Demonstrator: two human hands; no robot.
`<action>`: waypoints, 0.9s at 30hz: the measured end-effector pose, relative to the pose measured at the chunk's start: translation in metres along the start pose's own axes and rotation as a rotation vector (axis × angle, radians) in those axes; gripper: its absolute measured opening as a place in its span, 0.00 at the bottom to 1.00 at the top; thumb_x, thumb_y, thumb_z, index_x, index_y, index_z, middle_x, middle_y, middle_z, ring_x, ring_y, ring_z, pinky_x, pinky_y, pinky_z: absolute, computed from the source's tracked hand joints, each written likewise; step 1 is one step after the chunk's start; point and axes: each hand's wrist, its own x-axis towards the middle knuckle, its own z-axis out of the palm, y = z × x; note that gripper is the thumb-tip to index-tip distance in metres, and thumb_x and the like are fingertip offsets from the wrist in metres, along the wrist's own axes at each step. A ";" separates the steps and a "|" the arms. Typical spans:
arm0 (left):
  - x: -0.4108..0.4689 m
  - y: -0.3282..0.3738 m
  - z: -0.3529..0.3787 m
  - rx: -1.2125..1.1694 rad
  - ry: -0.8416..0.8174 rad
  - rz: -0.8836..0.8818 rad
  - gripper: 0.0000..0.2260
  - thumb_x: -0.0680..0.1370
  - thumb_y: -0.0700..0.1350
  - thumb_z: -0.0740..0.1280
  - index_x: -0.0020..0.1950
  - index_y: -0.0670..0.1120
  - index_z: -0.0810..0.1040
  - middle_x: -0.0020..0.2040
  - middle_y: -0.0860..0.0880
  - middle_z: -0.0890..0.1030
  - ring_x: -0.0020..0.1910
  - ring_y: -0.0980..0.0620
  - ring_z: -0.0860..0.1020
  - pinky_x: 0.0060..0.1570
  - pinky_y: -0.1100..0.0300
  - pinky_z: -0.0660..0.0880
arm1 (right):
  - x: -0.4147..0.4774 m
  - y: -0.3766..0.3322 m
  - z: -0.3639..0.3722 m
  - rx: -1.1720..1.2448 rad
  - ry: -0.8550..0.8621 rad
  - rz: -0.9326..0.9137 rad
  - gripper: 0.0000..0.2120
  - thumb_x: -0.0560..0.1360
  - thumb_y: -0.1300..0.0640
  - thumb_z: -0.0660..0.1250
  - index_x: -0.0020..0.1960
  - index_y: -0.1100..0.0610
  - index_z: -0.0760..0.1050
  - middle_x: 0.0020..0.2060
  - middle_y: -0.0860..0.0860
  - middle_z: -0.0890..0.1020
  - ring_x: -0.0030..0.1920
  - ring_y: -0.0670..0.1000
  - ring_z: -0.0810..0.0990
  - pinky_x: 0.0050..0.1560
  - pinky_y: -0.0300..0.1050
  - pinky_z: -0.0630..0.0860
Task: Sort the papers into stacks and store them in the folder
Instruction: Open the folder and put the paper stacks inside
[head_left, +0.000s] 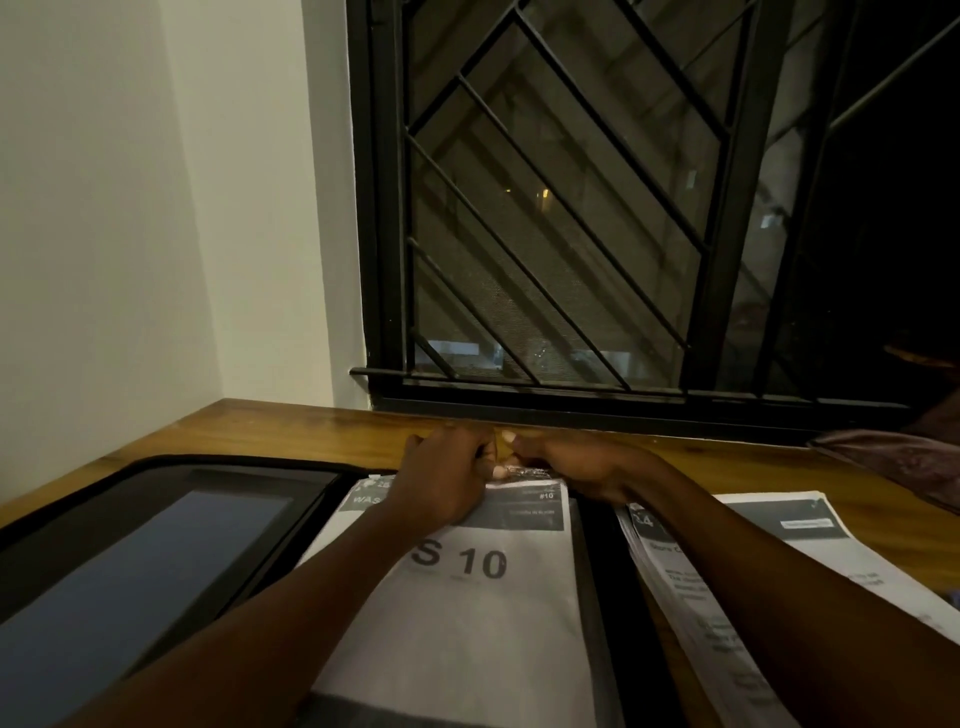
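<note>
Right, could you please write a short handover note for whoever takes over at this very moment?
Left hand: grips the top edge of the "10" stack.
Right hand: pinches what looks like a metal clip there.
That stack lies in the open black folder; a second stack lies on the table to its right.
Done: two stacks formed, one in the folder.
Left: finish clipping, store the second stack, close the folder.
</note>
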 end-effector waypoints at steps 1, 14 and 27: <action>-0.001 -0.001 0.001 0.005 0.007 0.007 0.07 0.78 0.42 0.64 0.43 0.53 0.73 0.48 0.50 0.80 0.53 0.50 0.76 0.65 0.47 0.68 | -0.002 0.000 0.001 0.033 -0.008 -0.010 0.18 0.78 0.44 0.61 0.54 0.57 0.79 0.49 0.55 0.84 0.47 0.50 0.82 0.52 0.45 0.78; -0.007 0.000 0.006 0.052 0.116 0.057 0.07 0.78 0.42 0.62 0.44 0.53 0.71 0.39 0.54 0.76 0.44 0.51 0.74 0.56 0.54 0.65 | -0.013 -0.005 0.005 -0.292 -0.071 0.014 0.18 0.73 0.37 0.65 0.44 0.51 0.84 0.42 0.49 0.85 0.43 0.45 0.82 0.51 0.41 0.76; -0.032 -0.064 -0.044 0.054 -0.151 -0.062 0.14 0.72 0.62 0.70 0.36 0.54 0.75 0.43 0.52 0.78 0.47 0.50 0.77 0.50 0.50 0.75 | -0.055 0.016 0.002 -0.153 0.244 -0.144 0.10 0.66 0.59 0.78 0.41 0.52 0.77 0.39 0.53 0.82 0.43 0.54 0.81 0.48 0.53 0.79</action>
